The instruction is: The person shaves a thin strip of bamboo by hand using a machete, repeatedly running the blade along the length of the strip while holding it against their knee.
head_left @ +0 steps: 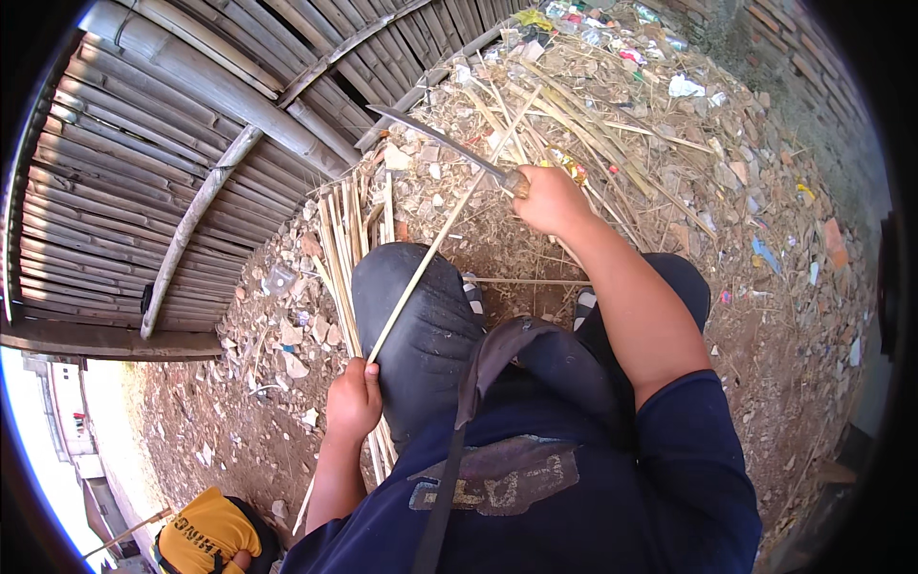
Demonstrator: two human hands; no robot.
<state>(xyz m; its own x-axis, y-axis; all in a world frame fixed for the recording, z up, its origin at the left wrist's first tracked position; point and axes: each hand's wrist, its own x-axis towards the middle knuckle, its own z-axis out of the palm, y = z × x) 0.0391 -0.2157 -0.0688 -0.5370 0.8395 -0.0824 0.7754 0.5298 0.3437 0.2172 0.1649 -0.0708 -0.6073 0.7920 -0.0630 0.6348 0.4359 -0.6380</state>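
Left hand (pixel 354 397): gripping bamboo strip (pixel 421 276), right of strip bundle (pixel 337 234); | right hand (pixel 553 201): fist round knife (pixel 430 132), also right of bundle; | progress: I judge strip unfinished; bundle, can't tell

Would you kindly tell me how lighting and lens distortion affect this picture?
Head view: daylight washes out the lower-left edge; sunlight stripes the bamboo wall, which bends near the dark round rim; the knife in the right hand and stick in the left hand look fairly sharp.
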